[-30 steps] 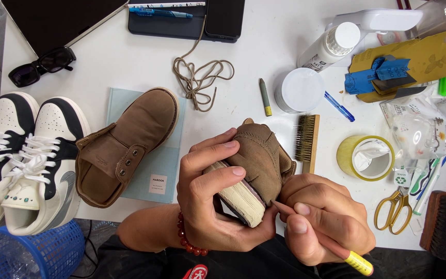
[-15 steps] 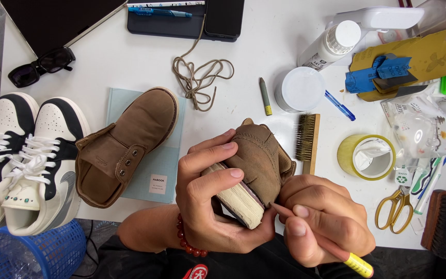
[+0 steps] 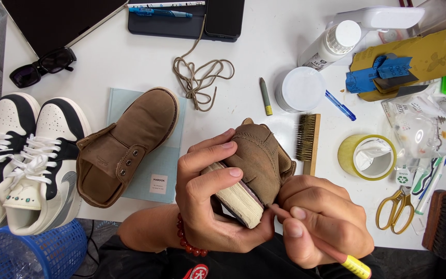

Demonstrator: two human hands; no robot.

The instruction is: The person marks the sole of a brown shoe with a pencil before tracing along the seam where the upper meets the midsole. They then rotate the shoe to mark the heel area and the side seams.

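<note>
Left hand (image 3: 210, 206) gripping brown suede shoe with cream sole (image 3: 251, 170) | right hand (image 3: 321, 222) pinching thin yellow-ended stick (image 3: 354, 265) against sole edge | matching brown shoe (image 3: 125, 144) lying alongside on pale blue mat (image 3: 163, 170)

Matt brown suede shoe (image 3: 256, 155) with rough cream rubber sole (image 3: 238, 199); wooden bristle brush (image 3: 309, 142).

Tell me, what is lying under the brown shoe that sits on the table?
A pale blue booklet lies under the brown shoe, with a small white label near its lower edge. The shoe covers much of it, so the booklet's middle cannot be seen.
</note>
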